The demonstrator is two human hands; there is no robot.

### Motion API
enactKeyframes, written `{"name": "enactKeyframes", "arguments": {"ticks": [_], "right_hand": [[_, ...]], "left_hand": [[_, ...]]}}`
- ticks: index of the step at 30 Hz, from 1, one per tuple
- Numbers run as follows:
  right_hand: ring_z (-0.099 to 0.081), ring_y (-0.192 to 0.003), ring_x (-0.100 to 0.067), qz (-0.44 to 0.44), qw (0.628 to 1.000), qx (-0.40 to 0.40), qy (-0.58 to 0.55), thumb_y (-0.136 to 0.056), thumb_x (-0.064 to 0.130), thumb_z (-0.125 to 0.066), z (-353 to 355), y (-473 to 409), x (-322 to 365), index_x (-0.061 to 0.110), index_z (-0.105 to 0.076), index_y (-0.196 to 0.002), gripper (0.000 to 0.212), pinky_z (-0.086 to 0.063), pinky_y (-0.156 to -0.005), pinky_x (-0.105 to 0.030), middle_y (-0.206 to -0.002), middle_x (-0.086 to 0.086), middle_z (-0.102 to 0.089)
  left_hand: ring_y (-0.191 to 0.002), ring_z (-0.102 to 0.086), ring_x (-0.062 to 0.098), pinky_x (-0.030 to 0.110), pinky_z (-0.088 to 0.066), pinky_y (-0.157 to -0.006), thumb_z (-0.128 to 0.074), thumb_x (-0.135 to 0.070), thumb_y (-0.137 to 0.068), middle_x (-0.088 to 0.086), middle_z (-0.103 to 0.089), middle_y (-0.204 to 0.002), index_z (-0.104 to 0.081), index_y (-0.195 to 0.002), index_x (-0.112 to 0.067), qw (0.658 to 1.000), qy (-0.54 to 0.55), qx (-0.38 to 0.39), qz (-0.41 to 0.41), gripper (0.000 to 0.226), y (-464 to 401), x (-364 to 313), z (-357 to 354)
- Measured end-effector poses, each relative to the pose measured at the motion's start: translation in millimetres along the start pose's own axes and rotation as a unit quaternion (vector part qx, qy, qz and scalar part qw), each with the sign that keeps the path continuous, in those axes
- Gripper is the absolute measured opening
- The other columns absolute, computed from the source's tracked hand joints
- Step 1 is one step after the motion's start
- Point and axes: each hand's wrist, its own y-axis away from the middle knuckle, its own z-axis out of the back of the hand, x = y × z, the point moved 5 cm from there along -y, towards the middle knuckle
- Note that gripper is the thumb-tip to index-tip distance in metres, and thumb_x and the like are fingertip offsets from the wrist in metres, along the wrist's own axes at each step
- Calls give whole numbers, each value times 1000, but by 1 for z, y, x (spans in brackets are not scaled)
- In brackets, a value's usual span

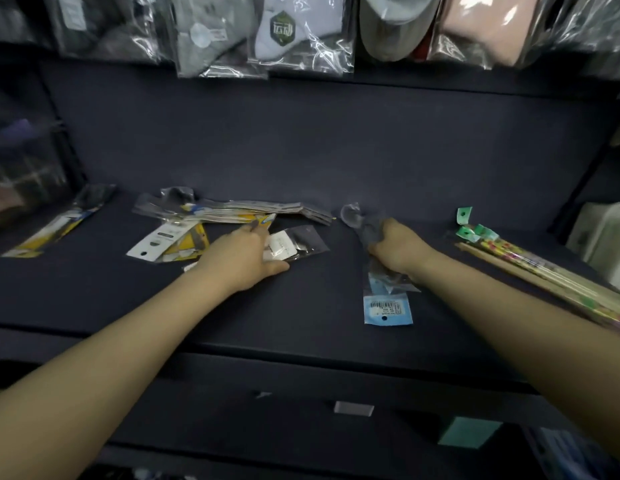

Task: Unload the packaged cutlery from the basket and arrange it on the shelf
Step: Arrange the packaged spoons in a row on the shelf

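On the dark navy shelf [301, 161] lie a clear cutlery packet with a light-blue barcoded header card [387, 309], yellow-and-white carded packets [183, 242], a clear packet with a white label [294, 245], and pale chopsticks with green tags and multicoloured dots [544, 271].

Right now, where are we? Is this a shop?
Probably a shop. Socks in clear plastic bags hang above a dark shelf, and clear packets with a blue barcode card and yellow-backed packets lie on it like stock.
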Motion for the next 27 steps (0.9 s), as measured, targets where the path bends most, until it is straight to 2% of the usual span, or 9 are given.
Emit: {"name": "enactKeyframes", "arguments": {"ticks": [2, 5, 8, 10, 12, 16, 20, 23, 27], "right_hand": [[-44, -120, -35, -6, 985, 27, 168, -94, 19, -44, -6, 2, 9, 1, -39, -130, 41, -41, -92, -33, -137, -21, -40], [-21, -137, -35, 29, 966, -18, 257, -93, 34, -48, -7, 7, 33, 9, -32, -139, 55, -25, -110, -45, -150, -14, -20], [-28, -136, -35, 220, 964, -40, 147, -94, 22, -46, -17, 13, 75, 10, -41, -137, 45, -25, -111, -40, -148, -13, -30], [-36, -135, -30, 365, 923, 13, 125, -91, 11, -45, -37, 21, 106, 9, -47, -134, 43, -25, -113, -34, -145, -13, -40], [-30, -140, -22, 428, 883, 107, 161, -91, 9, -44, -63, 28, 129, 14, -39, -141, 50, -21, -116, -30, -150, -9, -36], [-30, -139, -18, 407, 858, 213, 231, -87, 5, -47, -89, 18, 143, 22, -28, -146, 65, -22, -113, -25, -152, -2, -32], [-55, -112, -22, 420, 873, 135, 208, -85, 4, -49, -82, -7, 140, 11, -60, -119, 36, -39, -96, -24, -119, -7, -60], [-60, -99, -26, 392, 889, 109, 212, -92, 10, -49, -73, -26, 136, 4, -65, -105, 21, -44, -89, -37, -104, -10, -66], [-60, -100, -25, 346, 906, 115, 217, -84, -2, -52, -67, -39, 134, 5, -69, -105, 27, -43, -90, -35, -106, -10, -68]], "left_hand": [[-112, -52, 34, 37, -43, -82, -62, -49, -79, 13, -53, -127, -45, -122, -12, 999, 34, -19, 6, 59, 0, 6, 5], [-102, -56, 30, 34, -42, -74, -66, -46, -78, 13, -61, -114, -47, -114, -9, 995, 99, -23, 10, 55, 3, 17, 12], [-118, -52, 24, 33, -44, -95, -63, -36, -83, 9, -52, -132, -42, -129, -9, 972, 235, -10, -21, 58, 9, 27, 15], [-119, -52, 20, 27, -41, -97, -53, -23, -91, 8, -52, -133, -43, -131, -8, 952, 302, -30, -38, 44, 11, 37, 21], [-114, -55, 21, 25, -40, -92, -46, -11, -94, 9, -57, -126, -49, -126, -7, 955, 278, -97, -38, 32, 11, 58, 33], [-117, -51, 29, 32, -37, -97, -59, -11, -84, 14, -57, -124, -55, -120, -7, 978, 124, -162, -29, 37, 4, 115, 50], [-138, -25, 28, 42, -23, -114, -70, -42, -75, 7, -34, -148, -45, -134, -20, 994, 39, -60, -88, 68, -4, 144, 37], [-143, -8, 21, 32, -10, -116, -66, -46, -77, -1, -17, -155, -28, -143, -25, 992, 10, 39, -121, 79, -6, 149, 27], [-139, -21, 18, 28, -20, -114, -62, -48, -79, -5, -25, -152, -26, -144, -26, 984, -23, 70, -160, 78, -12, 152, 27]]}}
